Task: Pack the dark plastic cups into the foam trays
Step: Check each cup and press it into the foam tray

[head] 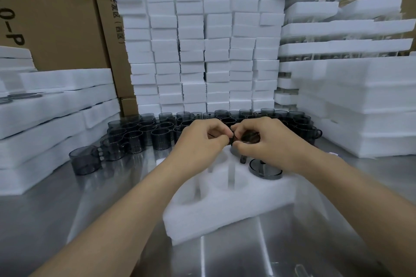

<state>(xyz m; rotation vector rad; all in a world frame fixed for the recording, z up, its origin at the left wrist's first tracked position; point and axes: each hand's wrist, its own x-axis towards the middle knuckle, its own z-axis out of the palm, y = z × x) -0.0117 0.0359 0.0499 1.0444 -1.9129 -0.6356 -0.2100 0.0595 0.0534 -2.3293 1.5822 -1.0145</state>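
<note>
Fingers (219,128) of my left hand (200,139) and of my right hand (270,144) are curled and meet on one dark cup (249,136), which they pinch between them. Most of it is hidden under the right hand, so I cannot tell exactly which part each fingertip takes. This cup hangs over the far side of the foam tray (225,211), which lies on the steel table (112,209) near me. One seated cup (265,170) sits in a pocket on the right side of the tray, and the empty pockets (227,179) at the left and near side are open. The loose cups (146,135) stand crowded in rows at the far side of the table, with a single cup (84,159) a little apart at the left. I judge that such a cup is very light, with thin and stiff walls, smooth and a little slippery, so a hard squeeze is not needed and could make it jump from the fingers. The small handle looks to me the weakest part; I would take hold at the rim or around the wall, not at the handle. The foam is soft and will give, and narrow slots run between the pockets, so I think the handle must be turned to a slot before I press the cup down, gently and straight. Stacks of foam trays (56,105) stand at left and right, and white foam blocks (191,51) stand at the far side.
</note>
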